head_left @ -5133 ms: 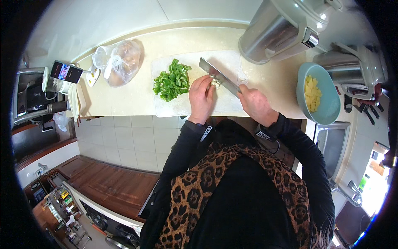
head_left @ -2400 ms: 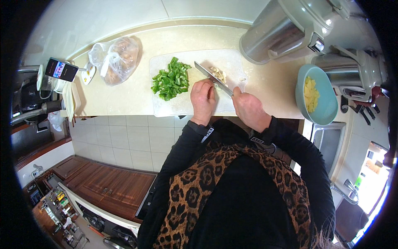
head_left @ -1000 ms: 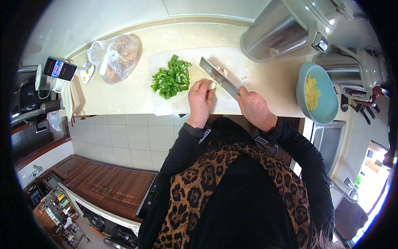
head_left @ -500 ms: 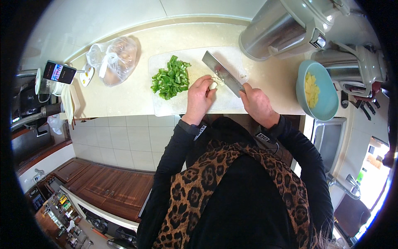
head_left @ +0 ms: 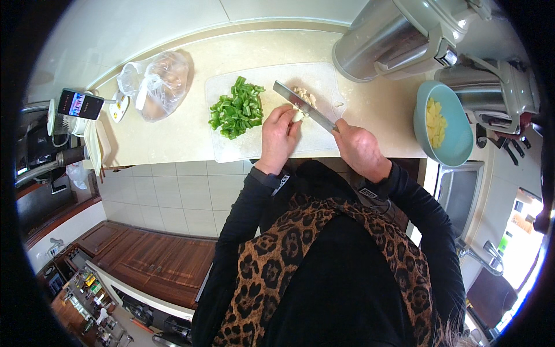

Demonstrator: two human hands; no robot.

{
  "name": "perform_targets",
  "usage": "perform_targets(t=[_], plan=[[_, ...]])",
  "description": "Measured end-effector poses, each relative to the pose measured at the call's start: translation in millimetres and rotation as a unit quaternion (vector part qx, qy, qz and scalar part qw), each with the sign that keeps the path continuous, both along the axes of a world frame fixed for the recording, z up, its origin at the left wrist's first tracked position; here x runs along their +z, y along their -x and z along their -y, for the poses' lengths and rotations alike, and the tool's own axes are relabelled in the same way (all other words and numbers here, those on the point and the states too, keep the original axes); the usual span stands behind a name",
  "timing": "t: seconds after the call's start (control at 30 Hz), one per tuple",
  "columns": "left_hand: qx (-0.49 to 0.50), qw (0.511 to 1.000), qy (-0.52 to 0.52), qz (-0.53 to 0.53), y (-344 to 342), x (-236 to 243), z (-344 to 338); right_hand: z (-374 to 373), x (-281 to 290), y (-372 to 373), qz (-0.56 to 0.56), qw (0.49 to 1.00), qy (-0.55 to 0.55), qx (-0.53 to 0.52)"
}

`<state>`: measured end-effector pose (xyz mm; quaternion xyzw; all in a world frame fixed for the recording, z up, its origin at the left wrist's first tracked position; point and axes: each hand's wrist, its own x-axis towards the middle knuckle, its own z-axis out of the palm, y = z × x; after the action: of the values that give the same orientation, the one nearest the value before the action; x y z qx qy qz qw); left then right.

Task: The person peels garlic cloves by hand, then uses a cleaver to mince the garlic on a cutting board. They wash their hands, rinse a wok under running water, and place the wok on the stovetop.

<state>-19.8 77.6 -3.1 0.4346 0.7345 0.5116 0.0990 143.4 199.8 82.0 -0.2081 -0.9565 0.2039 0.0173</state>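
My right hand is closed round the handle of a wide cleaver, whose blade slants up-left across the white cutting board. My left hand has its fingers curled on a peeled garlic clove beside the blade, at the board's middle. Small pale garlic pieces lie just beyond the blade. A pile of chopped green peppers sits on the left part of the board.
A knotted plastic bag lies left of the board; a phone stands farther left. On the right are a pale blue bowl of yellow chunks, two steel appliances, black-handled knives and a sink below the counter.
The cleaver has shifted down and left over the clove in the last half second, its tip lower. Compared with five seconds ago, more garlic pieces show beyond the blade.
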Motion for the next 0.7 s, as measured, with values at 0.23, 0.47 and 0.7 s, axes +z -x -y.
perform_targets(t=[0.23,0.47,0.7], plan=[[0.009,0.998,-0.012,-0.057,1,-6,-1,-1,-3,4,0.021,0.990,-0.120,0.068],[0.015,0.999,-0.011,-0.041,0,-8,-1,0,-7,8,0.057,0.983,-0.159,0.068],[0.022,0.999,-0.004,-0.042,-1,-8,-2,-3,-12,6,-0.032,0.998,-0.045,0.013]])
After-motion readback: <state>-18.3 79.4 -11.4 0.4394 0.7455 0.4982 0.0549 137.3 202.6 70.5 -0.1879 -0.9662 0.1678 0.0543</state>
